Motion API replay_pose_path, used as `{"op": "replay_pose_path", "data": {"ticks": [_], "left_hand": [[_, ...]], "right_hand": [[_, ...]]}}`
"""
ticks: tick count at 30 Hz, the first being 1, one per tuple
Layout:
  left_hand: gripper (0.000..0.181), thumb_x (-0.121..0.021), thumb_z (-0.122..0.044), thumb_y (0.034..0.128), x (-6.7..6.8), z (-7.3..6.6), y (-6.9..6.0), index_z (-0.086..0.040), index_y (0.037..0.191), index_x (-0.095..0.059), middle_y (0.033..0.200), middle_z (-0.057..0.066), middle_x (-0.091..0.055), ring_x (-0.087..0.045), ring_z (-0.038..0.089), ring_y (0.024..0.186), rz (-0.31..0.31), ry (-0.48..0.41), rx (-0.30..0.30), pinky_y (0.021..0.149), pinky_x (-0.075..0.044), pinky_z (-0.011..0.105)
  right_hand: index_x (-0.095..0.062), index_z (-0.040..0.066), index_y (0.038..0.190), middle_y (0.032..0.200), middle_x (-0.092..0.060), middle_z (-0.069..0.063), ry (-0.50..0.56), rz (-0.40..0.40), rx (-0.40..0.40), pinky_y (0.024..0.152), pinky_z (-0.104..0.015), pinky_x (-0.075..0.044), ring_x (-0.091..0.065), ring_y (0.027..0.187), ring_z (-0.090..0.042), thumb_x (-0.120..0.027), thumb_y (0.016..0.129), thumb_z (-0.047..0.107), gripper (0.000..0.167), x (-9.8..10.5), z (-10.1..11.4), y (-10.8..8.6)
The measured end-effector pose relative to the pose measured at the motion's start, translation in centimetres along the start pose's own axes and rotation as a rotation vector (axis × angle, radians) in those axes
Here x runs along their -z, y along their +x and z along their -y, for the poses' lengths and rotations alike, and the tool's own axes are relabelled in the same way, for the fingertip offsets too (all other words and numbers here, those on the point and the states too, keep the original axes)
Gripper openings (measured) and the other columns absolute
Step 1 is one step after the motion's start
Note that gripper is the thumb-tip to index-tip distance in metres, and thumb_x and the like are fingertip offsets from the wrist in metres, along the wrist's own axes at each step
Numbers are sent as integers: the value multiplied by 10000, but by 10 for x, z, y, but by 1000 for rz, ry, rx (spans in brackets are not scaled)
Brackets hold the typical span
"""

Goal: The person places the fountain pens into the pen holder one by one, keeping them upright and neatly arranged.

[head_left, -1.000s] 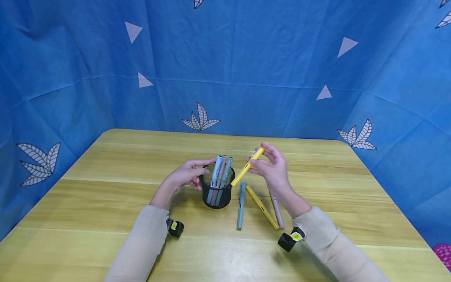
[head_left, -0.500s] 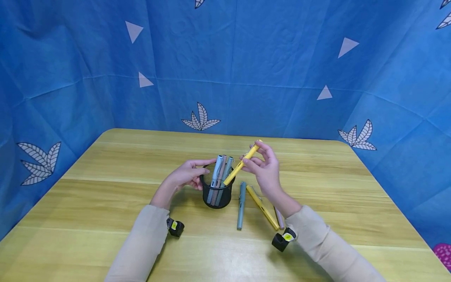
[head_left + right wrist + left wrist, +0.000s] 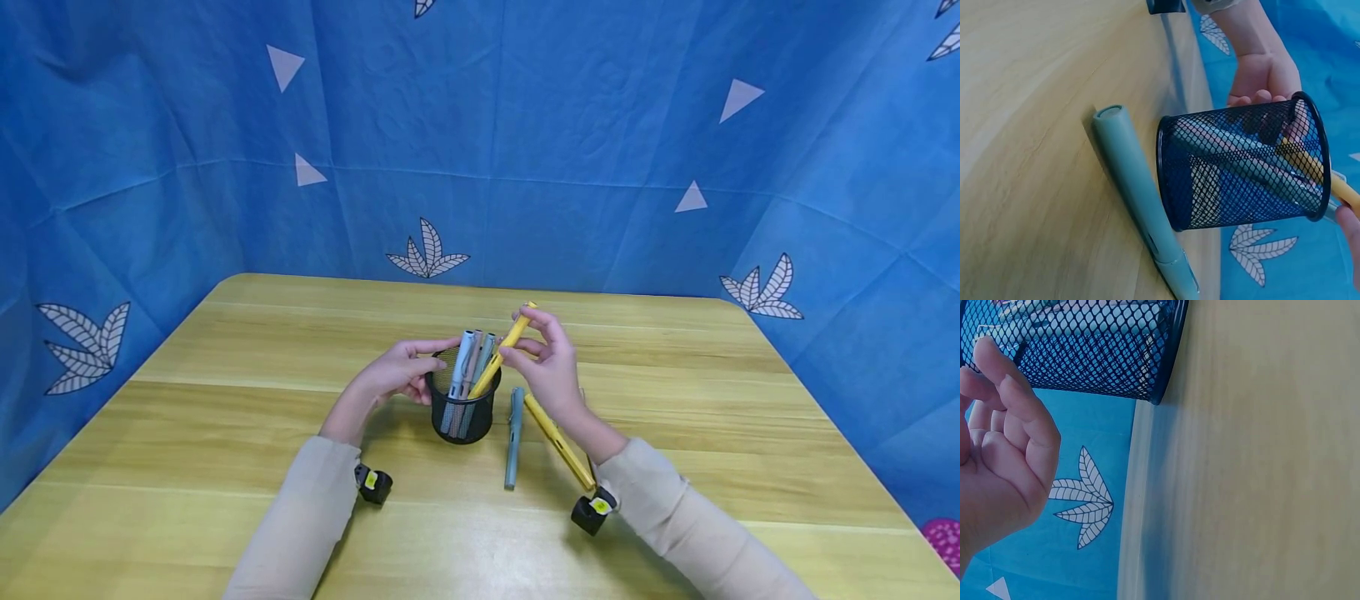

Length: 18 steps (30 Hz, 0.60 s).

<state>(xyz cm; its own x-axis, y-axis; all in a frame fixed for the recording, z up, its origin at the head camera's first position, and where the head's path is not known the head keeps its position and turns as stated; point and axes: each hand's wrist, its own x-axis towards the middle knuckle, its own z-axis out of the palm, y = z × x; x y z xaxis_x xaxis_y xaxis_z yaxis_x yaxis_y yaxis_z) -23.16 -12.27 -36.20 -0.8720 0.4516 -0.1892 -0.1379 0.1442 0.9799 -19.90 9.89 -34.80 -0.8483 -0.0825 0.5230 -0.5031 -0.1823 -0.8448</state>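
Note:
A black mesh pen cup (image 3: 461,421) stands upright on the table, holding a light blue pen (image 3: 461,364), a mauve pen and a teal pen. My left hand (image 3: 393,371) grips the cup's left side by the rim; the left wrist view shows its curled fingers (image 3: 1022,406) at the mesh (image 3: 1085,350). My right hand (image 3: 553,367) pinches a yellow pen (image 3: 513,335) near its upper part. That pen slants down to the left, its lower end inside the cup's mouth, as the right wrist view also shows through the mesh (image 3: 1241,169).
On the table (image 3: 247,500), right of the cup, lie a teal pen (image 3: 513,437) and a second yellow pen (image 3: 558,442). Another pen beside them is mostly hidden under my right forearm. A blue patterned cloth (image 3: 480,125) hangs behind the table.
My right hand has moved left with the yellow pen, whose lower end has gone from beside the cup over its rim and inside. My left hand and the cup have not moved.

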Motion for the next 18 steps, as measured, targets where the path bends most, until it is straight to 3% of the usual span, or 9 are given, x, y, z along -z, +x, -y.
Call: {"op": "replay_pose_path", "data": {"ticks": [7, 18], "left_hand": [[494, -532, -97, 849, 0, 1, 1, -170, 1331, -448, 415, -2, -428, -525, 130, 403, -2, -7, 7, 438, -473, 253], [507, -520, -90, 847, 0, 0, 0, -136, 1343, -425, 425, 7, -458, -519, 128, 396, -10, 11, 4, 425, -440, 229]], "right_hand": [[-427, -73, 1192, 1111, -444, -176, -76, 49, 3, 691, -319, -528, -535, 910, -455, -569, 750, -196, 480, -3, -3, -2], [-457, -69, 1176, 1091, -455, -241, -195, 83, 46, 699, -275, -520, -586, 875, -385, -617, 750, -137, 460, -6, -6, -6]]}}
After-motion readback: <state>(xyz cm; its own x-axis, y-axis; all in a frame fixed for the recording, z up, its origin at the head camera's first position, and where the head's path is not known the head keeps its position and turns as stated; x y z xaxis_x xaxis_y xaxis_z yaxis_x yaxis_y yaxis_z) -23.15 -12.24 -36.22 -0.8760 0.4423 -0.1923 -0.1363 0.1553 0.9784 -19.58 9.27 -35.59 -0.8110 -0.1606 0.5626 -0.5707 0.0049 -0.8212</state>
